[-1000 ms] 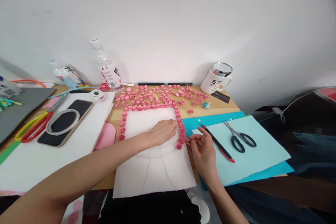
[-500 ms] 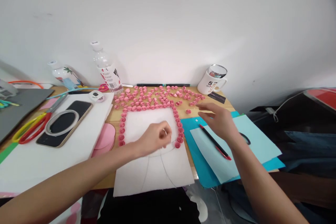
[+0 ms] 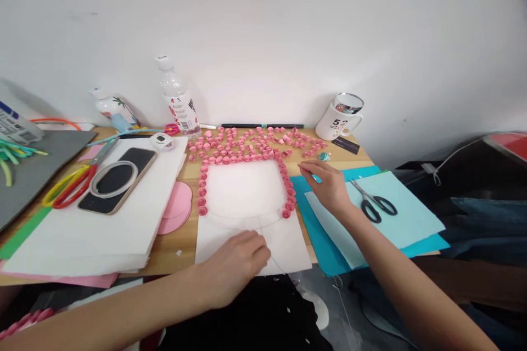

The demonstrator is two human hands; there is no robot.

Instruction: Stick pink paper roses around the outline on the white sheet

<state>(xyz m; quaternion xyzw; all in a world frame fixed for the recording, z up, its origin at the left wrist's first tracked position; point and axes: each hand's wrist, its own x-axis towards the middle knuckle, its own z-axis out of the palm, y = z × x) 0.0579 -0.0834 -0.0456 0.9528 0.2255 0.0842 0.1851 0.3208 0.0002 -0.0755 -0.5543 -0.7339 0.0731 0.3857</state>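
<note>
A white sheet (image 3: pixel 247 192) with pencilled curves lies on the wooden table (image 3: pixel 181 247). A row of pink paper roses (image 3: pixel 201 192) borders its top and sides, and several loose roses (image 3: pixel 247 145) are scattered behind it. My left hand (image 3: pixel 236 269) rests on the sheet's near edge with its fingers curled in; nothing shows in them. My right hand (image 3: pixel 327 184) reaches over the blue paper (image 3: pixel 411 219), its fingertips pinched together on a single pink rose right of the border. A small teal rose (image 3: pixel 324 157) lies just beyond it.
Black scissors (image 3: pixel 376 204) lie on the blue paper. A white mug (image 3: pixel 340 120) and a water bottle (image 3: pixel 179 101) stand by the wall. A phone (image 3: pixel 117 178) with a tape ring on it lies on the white boards at left, next to yellow-red scissors (image 3: pixel 68 186).
My left hand drew back from the rose border to the sheet's near edge. My right hand left the right border, swung over the blue paper and came down at the lone rose.
</note>
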